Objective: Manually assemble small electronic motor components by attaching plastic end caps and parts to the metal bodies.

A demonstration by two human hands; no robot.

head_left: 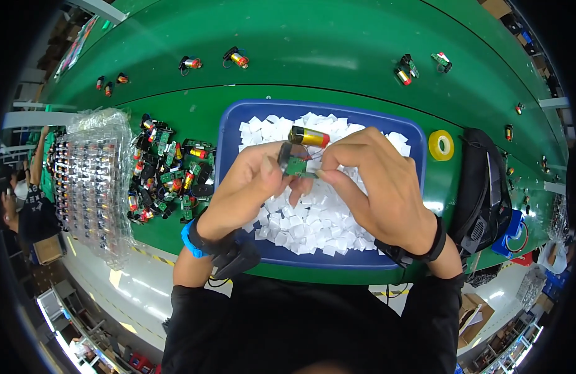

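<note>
Over the blue tray (223, 134), my left hand (250, 181) is closed on a small green circuit board (295, 165), its thumb against a dark round part at the board's left. A gold-and-red cylindrical battery (310, 136) lies just beyond the board, with thin wires between them. My right hand (384, 187) pinches thumb and forefinger at the board's right end, on a small white square piece (313, 166). How much of that piece lies on the board is hidden by the fingertips. Many loose white square pieces (288, 227) fill the tray below.
A heap of similar boards with batteries (169, 171) lies left of the tray, beside stacked clear plastic trays (98, 181). Yellow tape (441, 145) and a black bag (484, 193) are at the right. Several assemblies (239, 59) lie scattered farther back on the green table (337, 37).
</note>
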